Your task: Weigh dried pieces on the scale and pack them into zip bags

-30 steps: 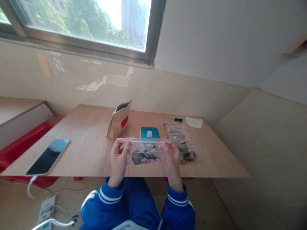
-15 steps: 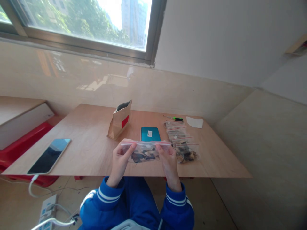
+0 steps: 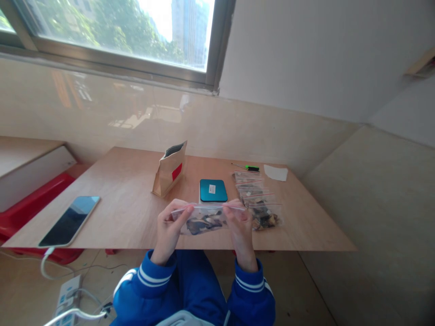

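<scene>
A clear zip bag (image 3: 204, 221) with a red seal line hangs between my hands, dark and pale pieces inside it. My left hand (image 3: 171, 224) pinches the left part of its top edge between thumb and fingers. At the other end of the seal, my right hand (image 3: 239, 222) grips in the same way. Just beyond the bag lies a teal square device (image 3: 213, 190) with a white label. To the right, several filled zip bags (image 3: 261, 215) overlap in a row on the table, close to my right hand.
An open brown paper pouch (image 3: 169, 174) with a red label stands at the back left of the table (image 3: 125, 181). A phone (image 3: 70, 222) with a white cable lies at left. A green-and-black screwdriver (image 3: 251, 168) and a white paper piece (image 3: 276, 173) lie at the back right.
The bag's top edge has dropped slightly toward me and more of the teal device shows. Both hands keep their pinch on the seal.
</scene>
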Demonstrator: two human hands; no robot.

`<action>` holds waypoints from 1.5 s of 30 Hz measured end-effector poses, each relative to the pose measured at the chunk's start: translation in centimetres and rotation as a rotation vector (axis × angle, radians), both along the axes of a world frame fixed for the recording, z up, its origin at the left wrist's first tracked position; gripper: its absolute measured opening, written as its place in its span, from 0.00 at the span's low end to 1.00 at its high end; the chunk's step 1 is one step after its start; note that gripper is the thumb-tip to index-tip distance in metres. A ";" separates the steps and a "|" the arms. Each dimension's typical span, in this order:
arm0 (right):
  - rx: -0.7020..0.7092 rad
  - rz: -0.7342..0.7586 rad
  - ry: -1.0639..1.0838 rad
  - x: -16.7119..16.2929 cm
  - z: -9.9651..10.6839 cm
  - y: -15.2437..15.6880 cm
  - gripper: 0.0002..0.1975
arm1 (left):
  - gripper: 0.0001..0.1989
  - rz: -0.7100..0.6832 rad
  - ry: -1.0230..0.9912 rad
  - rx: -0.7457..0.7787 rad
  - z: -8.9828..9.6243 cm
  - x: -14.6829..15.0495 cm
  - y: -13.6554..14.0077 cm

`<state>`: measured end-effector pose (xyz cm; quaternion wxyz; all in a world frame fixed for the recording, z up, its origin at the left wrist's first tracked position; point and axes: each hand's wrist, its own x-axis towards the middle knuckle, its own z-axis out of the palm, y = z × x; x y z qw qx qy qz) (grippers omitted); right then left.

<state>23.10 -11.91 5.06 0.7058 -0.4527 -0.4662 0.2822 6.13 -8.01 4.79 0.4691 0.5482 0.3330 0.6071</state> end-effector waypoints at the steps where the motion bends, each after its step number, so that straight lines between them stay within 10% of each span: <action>1: 0.003 0.007 -0.006 0.0 0.1 -0.1 0.03 | 0.07 0.018 -0.009 0.002 -0.1 0.0 -0.1; 17: -0.224 0.112 0.060 -0.6 0.8 -0.6 0.08 | 0.09 0.007 0.010 -0.063 0.2 0.1 -0.3; 34: -0.135 0.021 -0.022 -0.9 0.7 -0.9 0.06 | 0.07 0.010 0.109 0.028 0.5 -0.9 -0.6; 41: -0.150 0.206 -0.020 0.8 0.3 -1.3 0.15 | 0.07 0.049 0.106 0.013 -0.2 -0.7 -0.6; 45: -0.094 -0.109 -0.419 1.0 2.2 -1.4 0.16 | 0.08 0.047 0.169 0.049 -0.1 -0.7 -0.2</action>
